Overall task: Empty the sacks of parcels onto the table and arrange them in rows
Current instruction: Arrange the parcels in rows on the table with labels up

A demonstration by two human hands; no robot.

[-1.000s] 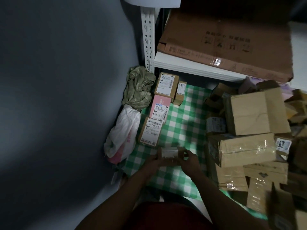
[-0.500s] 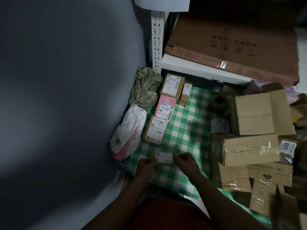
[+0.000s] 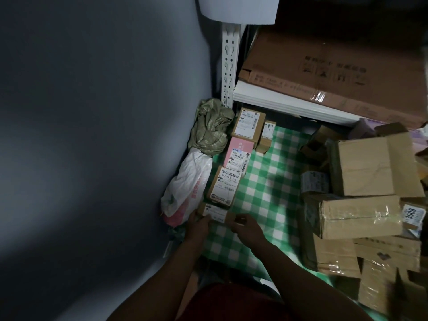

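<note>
A small labelled brown parcel (image 3: 216, 213) lies at the near end of a row on the green checked tablecloth (image 3: 266, 181). My left hand (image 3: 199, 224) grips its left end and my right hand (image 3: 246, 225) grips its right end. Behind it in the row sit a brown labelled box (image 3: 223, 186), a pink box (image 3: 238, 155) and another brown box (image 3: 249, 122), with a slim box (image 3: 266, 135) beside that one. A heap of unsorted cardboard parcels (image 3: 361, 205) fills the right side.
A crumpled olive sack (image 3: 212, 126) and a white plastic bag (image 3: 187, 186) lie along the table's left edge by the grey wall. A white metal shelf (image 3: 289, 103) carries a large flat carton (image 3: 335, 72) above the back of the table.
Both hands carried the small parcel left and away from me, bringing it down against the near end of the row beside the white bag.
</note>
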